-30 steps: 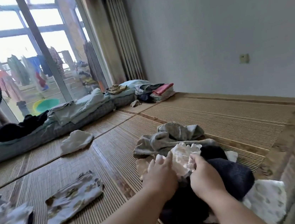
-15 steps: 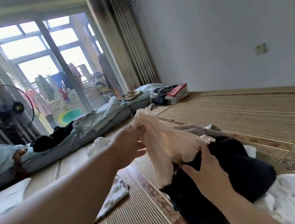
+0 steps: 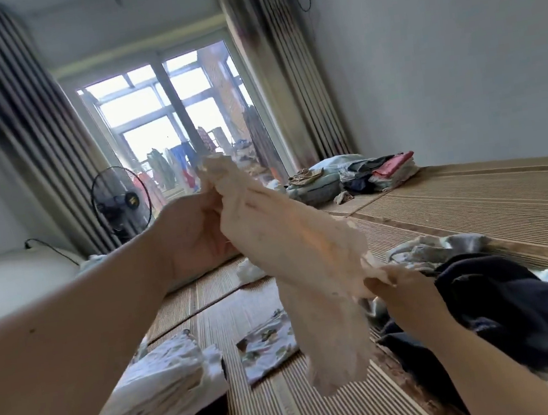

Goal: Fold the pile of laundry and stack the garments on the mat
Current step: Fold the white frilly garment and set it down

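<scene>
A pale peach garment [image 3: 300, 266] hangs in the air in front of me, stretched between both hands. My left hand [image 3: 193, 234] grips its upper end at chest height. My right hand [image 3: 404, 294] pinches its lower right edge, just above the laundry pile [image 3: 506, 310] of dark navy, grey and white printed clothes on the right of the woven mat [image 3: 472, 203]. A stack of folded white printed garments [image 3: 163, 383] lies on the mat at lower left, and a folded printed piece [image 3: 265, 346] lies beside it.
A standing fan [image 3: 120, 202] is by the curtains at left. Bedding and folded clothes [image 3: 365, 175] lie along the far edge of the mat near the balcony door. A small white cloth [image 3: 249, 272] sits on the mat behind the garment.
Both hands took the peach garment off the pile and lifted it. My left hand rose higher with the top end while the view tilted up toward the window.
</scene>
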A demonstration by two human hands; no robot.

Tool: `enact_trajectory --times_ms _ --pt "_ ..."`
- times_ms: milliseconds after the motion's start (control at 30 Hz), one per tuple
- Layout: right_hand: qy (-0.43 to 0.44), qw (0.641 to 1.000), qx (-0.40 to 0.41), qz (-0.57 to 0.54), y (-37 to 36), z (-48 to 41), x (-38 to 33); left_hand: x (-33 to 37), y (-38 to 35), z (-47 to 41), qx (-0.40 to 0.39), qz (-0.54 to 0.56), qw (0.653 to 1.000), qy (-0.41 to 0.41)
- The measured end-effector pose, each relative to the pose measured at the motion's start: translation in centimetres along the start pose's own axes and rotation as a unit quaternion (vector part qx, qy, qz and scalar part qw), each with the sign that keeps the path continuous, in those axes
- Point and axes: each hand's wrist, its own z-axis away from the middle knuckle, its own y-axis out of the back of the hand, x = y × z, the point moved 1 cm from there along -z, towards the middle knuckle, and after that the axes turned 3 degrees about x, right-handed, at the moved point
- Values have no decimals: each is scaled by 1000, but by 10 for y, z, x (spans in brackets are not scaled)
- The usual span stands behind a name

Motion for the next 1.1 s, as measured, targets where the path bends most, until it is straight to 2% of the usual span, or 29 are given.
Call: enact_trajectory --times_ms 100,167,267,367,467,533,667,700,767,833,867,933,1000,1100 --pt "-47 986 -43 -151 -9 4 -14 2 32 26 59 -47 997 7" --pt "-102 950 -95 -280 -12 6 -22 -10 60 50 101 -95 990 32" --pt "-123 913 -187 -340 -11 8 -32 -46 107 90 103 -120 983 98" --pt "-151 907 -222 -324 -17 12 -35 -92 152 128 130 -110 967 189" --pt "-194 918 -212 -272 -41 20 -31 -141 181 154 229 -106 936 246" --pt "-219 927 -188 -239 -60 25 -24 -166 185 160 278 -92 923 249" --pt "-262 920 -136 -259 -101 31 -8 -204 178 159 343 -53 908 233" --pt "-248 934 -131 -221 -107 32 -4 -211 175 157 364 -52 902 224" --pt "-182 972 -135 -61 -118 34 4 -227 170 159 400 -125 885 201" --pt "-99 980 -159 67 -122 41 6 -239 164 165 390 -264 862 185" --pt "-61 973 -200 100 -122 46 5 -244 159 169 364 -315 860 168" --pt "-21 925 -353 136 -125 63 2 -256 151 178 287 -396 863 122" --pt "-20 846 -507 168 -129 85 3 -268 141 186 203 -446 865 105" --pt "35 753 -603 259 -135 114 8 -283 131 199 76 -491 860 115"
